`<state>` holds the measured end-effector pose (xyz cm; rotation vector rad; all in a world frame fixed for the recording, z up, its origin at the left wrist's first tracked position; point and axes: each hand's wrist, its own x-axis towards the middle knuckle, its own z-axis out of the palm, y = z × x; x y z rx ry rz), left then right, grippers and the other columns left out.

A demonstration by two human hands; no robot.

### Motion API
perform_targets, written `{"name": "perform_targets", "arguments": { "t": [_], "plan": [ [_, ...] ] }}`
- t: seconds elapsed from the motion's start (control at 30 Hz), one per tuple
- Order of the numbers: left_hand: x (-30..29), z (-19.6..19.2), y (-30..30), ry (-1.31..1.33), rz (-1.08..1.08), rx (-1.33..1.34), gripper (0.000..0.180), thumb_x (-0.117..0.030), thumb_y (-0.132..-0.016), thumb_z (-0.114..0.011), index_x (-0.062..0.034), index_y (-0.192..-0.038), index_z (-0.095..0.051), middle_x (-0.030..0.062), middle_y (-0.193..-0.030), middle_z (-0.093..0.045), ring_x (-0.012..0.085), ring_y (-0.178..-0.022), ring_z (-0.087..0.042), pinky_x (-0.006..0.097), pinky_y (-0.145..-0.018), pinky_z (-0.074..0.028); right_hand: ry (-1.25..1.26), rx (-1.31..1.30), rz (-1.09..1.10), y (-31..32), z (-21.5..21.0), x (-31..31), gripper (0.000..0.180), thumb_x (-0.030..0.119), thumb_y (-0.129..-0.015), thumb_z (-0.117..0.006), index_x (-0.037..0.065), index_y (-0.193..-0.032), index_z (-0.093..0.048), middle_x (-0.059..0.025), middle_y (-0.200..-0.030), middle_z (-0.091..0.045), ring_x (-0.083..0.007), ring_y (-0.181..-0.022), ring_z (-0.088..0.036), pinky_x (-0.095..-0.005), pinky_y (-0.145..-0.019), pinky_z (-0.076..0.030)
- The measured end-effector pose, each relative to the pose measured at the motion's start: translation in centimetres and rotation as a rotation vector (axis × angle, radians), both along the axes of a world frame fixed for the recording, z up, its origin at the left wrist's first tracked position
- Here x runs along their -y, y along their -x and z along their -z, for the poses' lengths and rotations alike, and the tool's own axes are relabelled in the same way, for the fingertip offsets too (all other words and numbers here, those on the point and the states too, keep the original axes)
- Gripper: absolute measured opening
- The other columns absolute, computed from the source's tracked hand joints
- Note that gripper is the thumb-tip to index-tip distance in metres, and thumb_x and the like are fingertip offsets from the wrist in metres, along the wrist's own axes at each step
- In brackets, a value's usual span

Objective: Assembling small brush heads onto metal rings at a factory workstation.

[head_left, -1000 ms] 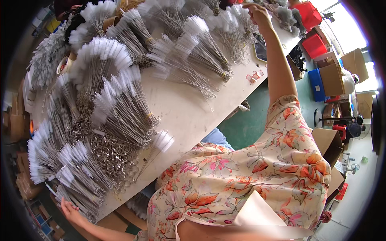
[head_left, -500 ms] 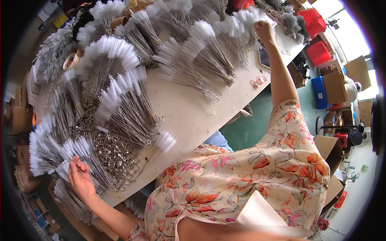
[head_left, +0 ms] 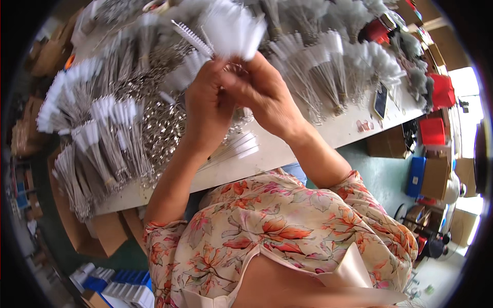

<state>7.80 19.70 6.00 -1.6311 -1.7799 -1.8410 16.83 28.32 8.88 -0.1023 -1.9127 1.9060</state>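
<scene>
In front of me, above the table, both hands meet around a bundle of thin wire-handled cleaning brushes (head_left: 233,28) with white bristles, blurred by motion. My left hand (head_left: 207,110) closes around the bundle from the left, one separate brush (head_left: 192,37) poking out above it. From the right, my right hand (head_left: 272,100) has its fingers curled against the wires just below the bristles. Most of the wire handles are hidden by the hands. Under my wrists, a few loose brushes (head_left: 240,146) lie by the table's near edge.
Bundled brushes (head_left: 110,146) crowd the left of the table (head_left: 344,131), beside a heap of shiny metal rings (head_left: 159,120). More brush bundles (head_left: 334,66) stand at right, near a phone (head_left: 380,101) and small pinkish pieces (head_left: 364,126). A cardboard box (head_left: 105,233) sits below left.
My right hand has come back from the far right end of the table, and my left hand has moved right from the left-hand bundles. They now meet on a brush bundle.
</scene>
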Motion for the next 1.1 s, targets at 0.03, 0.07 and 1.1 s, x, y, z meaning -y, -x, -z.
{"name": "perform_targets", "arguments": {
  "t": [0.03, 0.07, 1.1],
  "plan": [
    [1.0, 0.4, 0.3, 0.069, -0.055, 0.018, 0.026, 0.004, -0.082, -0.053, -0.0013, -0.108, -0.051, 0.0114, -0.090, -0.055, 0.0166, -0.082, -0.060, 0.028, -0.065, -0.050, 0.010, -0.248, 0.016, 0.6, 0.7, 0.5, 0.026, 0.019, -0.089, -0.055, 0.004, -0.110, -0.054, -0.0062, -0.107, -0.051, -0.0141, -0.101, -0.046, -0.0275, -0.085, -0.040],
    [1.5, 0.4, 0.8, -0.027, -0.084, 0.068, 0.023, 0.004, -0.082, -0.054, -0.0003, -0.104, -0.051, 0.0112, -0.092, -0.055, 0.0164, -0.081, -0.060, 0.028, -0.066, -0.050, -0.025, -0.268, 0.047, 0.6, 0.7, 0.1, 0.026, 0.020, -0.089, -0.055, 0.004, -0.109, -0.057, -0.0067, -0.107, -0.051, -0.0144, -0.100, -0.047, -0.0275, -0.085, -0.039],
    [11.9, 3.0, -1.4, 0.077, 0.227, 0.159, 0.018, -0.015, -0.071, -0.073, -0.0057, -0.081, -0.061, 0.0057, -0.089, -0.057, 0.0137, -0.083, -0.056, 0.027, -0.071, -0.048, 0.234, 0.612, -0.691, -2.7, 1.8, 3.4, 0.018, 0.018, -0.089, -0.053, 0.002, -0.092, -0.060, 0.0001, -0.071, -0.058, -0.0051, -0.062, -0.052, -0.0187, -0.053, -0.040]
  ]
}}
